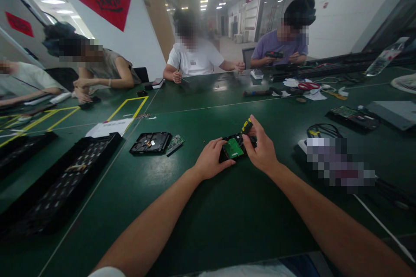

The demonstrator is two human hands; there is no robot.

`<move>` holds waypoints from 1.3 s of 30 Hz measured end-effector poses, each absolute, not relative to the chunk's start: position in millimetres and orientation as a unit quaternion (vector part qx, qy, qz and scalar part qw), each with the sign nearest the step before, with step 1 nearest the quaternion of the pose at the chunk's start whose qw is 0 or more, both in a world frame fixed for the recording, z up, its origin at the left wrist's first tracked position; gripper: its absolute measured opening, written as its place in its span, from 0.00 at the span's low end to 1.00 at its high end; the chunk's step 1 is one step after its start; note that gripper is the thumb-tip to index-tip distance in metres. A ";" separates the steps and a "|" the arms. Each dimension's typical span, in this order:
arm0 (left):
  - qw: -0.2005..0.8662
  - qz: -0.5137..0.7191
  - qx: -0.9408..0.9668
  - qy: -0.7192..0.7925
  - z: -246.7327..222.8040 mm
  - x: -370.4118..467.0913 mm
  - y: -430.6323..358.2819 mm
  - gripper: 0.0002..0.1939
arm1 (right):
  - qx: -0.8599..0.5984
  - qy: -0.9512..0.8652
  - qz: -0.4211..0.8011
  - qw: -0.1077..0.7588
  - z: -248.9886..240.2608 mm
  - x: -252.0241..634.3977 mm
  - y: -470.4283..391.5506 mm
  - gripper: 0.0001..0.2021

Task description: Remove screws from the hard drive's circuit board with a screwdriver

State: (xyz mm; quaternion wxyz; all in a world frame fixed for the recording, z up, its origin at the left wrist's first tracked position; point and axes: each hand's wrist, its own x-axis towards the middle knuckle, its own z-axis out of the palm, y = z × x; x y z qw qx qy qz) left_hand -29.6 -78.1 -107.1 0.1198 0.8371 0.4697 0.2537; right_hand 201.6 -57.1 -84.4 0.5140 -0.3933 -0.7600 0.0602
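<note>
A black hard drive (pixel 222 154) with a green circuit board (pixel 234 149) facing up lies on the table in front of me. My left hand (pixel 211 159) grips its left side, thumb along the near edge and fingers over the far corner. My right hand (pixel 262 150) is closed on a short screwdriver (pixel 247 126) with a black and yellow handle, tilted over the drive's right end. The screwdriver's tip is hidden by my fingers. To the left, another black hard drive (pixel 151 143) lies beside a loose circuit board (pixel 176 142).
Long black trays (pixel 69 173) lie at left near a white paper sheet (pixel 109 127). On the right are a blurred-out device (pixel 338 164), a cable (pixel 325 130), another drive (pixel 352 117) and a grey box (pixel 394 113). Several people sit across the green table (pixel 195 225).
</note>
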 end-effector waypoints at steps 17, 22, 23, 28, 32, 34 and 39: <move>0.125 0.264 0.833 0.470 -107.0 -29.3 -78.2 0.43 | -0.397 -0.780 0.055 0.481 -80.6 202.3 -59.3 0.36; 0.128 0.262 0.832 0.473 -108.3 -29.5 -77.9 0.44 | -0.395 -0.771 0.058 0.497 -81.4 202.8 -58.6 0.35; 0.128 0.262 0.832 0.472 -108.5 -29.6 -77.9 0.44 | -0.396 -0.769 0.054 0.498 -81.5 202.9 -58.5 0.35; 0.125 0.265 0.833 0.469 -108.7 -30.0 -77.7 0.45 | -0.394 -0.773 0.064 0.494 -80.9 202.7 -59.2 0.37; 0.123 0.266 0.834 0.466 -108.9 -30.2 -77.5 0.44 | -0.397 -0.767 0.083 0.498 -81.4 202.1 -59.1 0.39; 0.121 0.264 0.836 0.467 -109.2 -30.3 -77.3 0.44 | -0.405 -0.764 0.074 0.497 -82.2 202.4 -58.3 0.39; 0.114 0.255 0.840 0.465 -108.9 -30.2 -77.6 0.41 | -0.412 -0.763 0.045 0.496 -82.8 203.9 -57.1 0.38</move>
